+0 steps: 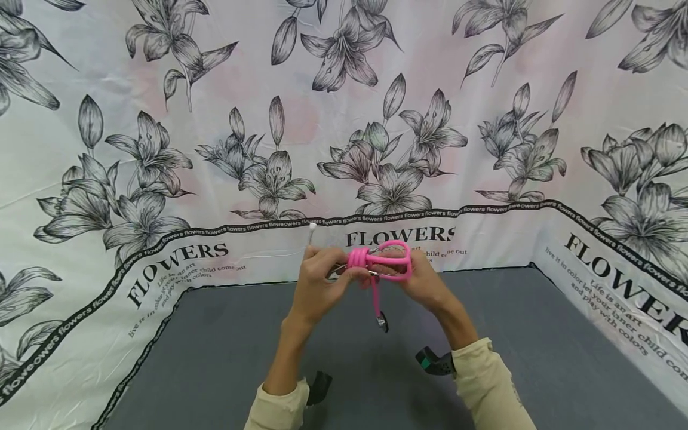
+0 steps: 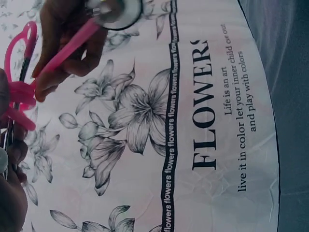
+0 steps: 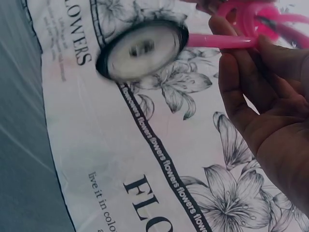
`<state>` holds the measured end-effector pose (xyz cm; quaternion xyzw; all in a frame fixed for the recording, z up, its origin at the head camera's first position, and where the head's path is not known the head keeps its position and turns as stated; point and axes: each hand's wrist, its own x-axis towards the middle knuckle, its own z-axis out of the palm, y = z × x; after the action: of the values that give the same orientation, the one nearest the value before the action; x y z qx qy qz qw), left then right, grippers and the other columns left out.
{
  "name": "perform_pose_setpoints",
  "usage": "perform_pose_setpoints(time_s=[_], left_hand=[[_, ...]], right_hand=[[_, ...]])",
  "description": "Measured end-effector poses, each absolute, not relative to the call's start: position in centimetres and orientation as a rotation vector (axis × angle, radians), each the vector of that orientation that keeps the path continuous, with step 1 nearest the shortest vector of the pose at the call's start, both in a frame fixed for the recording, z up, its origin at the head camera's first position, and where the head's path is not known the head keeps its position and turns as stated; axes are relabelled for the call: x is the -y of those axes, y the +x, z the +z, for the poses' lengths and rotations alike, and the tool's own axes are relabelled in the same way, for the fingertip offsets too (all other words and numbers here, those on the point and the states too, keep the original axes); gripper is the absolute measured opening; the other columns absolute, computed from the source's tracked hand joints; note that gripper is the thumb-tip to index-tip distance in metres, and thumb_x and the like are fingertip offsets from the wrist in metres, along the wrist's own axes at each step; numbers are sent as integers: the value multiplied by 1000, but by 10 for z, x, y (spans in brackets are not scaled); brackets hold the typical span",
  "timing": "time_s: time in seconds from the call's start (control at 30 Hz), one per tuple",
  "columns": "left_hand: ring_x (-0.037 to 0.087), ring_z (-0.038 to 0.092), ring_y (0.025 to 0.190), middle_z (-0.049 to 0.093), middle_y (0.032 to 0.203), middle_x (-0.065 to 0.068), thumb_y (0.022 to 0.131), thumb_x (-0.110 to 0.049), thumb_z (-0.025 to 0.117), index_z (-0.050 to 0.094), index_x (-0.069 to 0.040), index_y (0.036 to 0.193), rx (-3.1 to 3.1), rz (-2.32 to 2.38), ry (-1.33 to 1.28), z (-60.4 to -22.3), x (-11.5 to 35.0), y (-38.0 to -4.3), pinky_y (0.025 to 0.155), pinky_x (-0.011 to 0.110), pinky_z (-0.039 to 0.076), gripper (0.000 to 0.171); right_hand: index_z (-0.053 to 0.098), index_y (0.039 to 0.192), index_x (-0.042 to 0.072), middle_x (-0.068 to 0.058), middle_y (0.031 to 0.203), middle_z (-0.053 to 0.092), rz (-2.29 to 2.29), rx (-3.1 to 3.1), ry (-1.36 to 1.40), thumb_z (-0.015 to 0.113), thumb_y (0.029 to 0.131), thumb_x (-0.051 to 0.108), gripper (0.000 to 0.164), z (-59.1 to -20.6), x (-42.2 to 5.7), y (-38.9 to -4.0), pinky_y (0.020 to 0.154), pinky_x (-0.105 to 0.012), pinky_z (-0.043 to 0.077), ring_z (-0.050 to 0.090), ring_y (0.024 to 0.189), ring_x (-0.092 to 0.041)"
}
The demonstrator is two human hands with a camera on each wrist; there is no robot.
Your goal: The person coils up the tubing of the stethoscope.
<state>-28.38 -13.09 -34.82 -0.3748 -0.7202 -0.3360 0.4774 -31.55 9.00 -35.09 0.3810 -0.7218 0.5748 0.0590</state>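
Observation:
A pink stethoscope (image 1: 395, 261) is held up in front of me, its tubing wound in several turns around the metal ear tubes. My left hand (image 1: 318, 280) grips the wound part and the metal tubes from the left. One white ear tip (image 1: 312, 227) sticks up above that hand. On the other side, my right hand (image 1: 427, 283) pinches the pink tube (image 3: 219, 40) between thumb and fingers. The round chest piece (image 3: 142, 50) dangles from the tube's free end, blurred in the right wrist view. Fingers hide part of the winding.
Below the hands lies a dark grey tabletop (image 1: 242, 352). A white cloth (image 1: 301, 125) printed with flowers and lettering stands behind it and along both sides. Black devices (image 1: 436, 362) are strapped at both wrists.

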Motion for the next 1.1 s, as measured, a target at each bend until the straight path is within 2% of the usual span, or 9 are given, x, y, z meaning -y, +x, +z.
perform_pose_setpoints(time_s=[0.07,0.2,0.3,0.53,0.63,0.73,0.83,0.93,1.1], left_hand=[[12,53,61,62,67,2,76,-12,90,65,-9,80,1761,-814,-859,-350,130,-283,77,34,32,26],[14,65,67,69,72,4,77,-16,91,70,-8,84,1781,-812,-763,-353,127,-281,78,34,34,23],[16,68,69,71,74,5,79,-18,90,71,-7,85,1795,-788,-696,-354,126,-281,79,35,37,23],[19,64,67,67,71,5,80,-26,89,68,-7,83,1787,-677,-466,-354,136,-282,77,37,35,28],[18,62,66,63,70,6,82,-31,87,66,-8,80,1814,-583,-422,-354,137,-284,76,36,34,31],[18,60,66,62,71,6,85,-37,84,66,-9,79,1855,-486,-399,-354,136,-284,76,36,35,34],[19,57,65,59,71,5,85,-37,84,65,-10,77,1873,-434,-383,-352,135,-284,77,36,35,34],[19,56,65,57,72,5,83,-37,85,65,-10,75,1875,-371,-388,-351,134,-282,77,36,36,35],[19,59,66,58,73,5,82,-39,85,68,-10,78,1892,-295,-422,-350,134,-281,77,36,38,34]], right_hand=[[66,125,-16,-35,110,73,1775,2160,1199,67,97,-5,31,-351,-88,-314,88,-25,60,76,95,-4],[61,132,-16,-37,113,72,1837,2155,1258,68,96,-4,38,-351,-85,-312,91,-27,61,78,96,-6],[61,134,-13,-36,114,73,1884,2175,1309,69,98,0,40,-351,-83,-313,92,-29,61,79,98,-10],[55,134,-10,-35,111,74,1981,2286,1516,64,103,6,36,-353,-75,-307,88,-34,63,81,92,-22],[51,122,-9,-36,108,74,1925,2280,1514,63,102,3,26,-349,-71,-299,85,-36,63,81,89,-22],[52,107,-3,-27,103,76,1716,2298,1498,64,102,3,14,-342,-70,-290,79,-33,62,79,88,-15],[60,100,4,-15,99,76,1529,2305,1472,65,102,6,6,-335,-71,-280,75,-30,59,76,87,-13],[60,102,7,-8,101,73,1480,2281,1488,66,101,6,6,-330,-75,-274,79,-29,58,73,90,-17],[60,115,3,-10,109,67,1473,2214,1533,69,98,1,20,-325,-85,-270,91,-29,58,69,99,-14]])
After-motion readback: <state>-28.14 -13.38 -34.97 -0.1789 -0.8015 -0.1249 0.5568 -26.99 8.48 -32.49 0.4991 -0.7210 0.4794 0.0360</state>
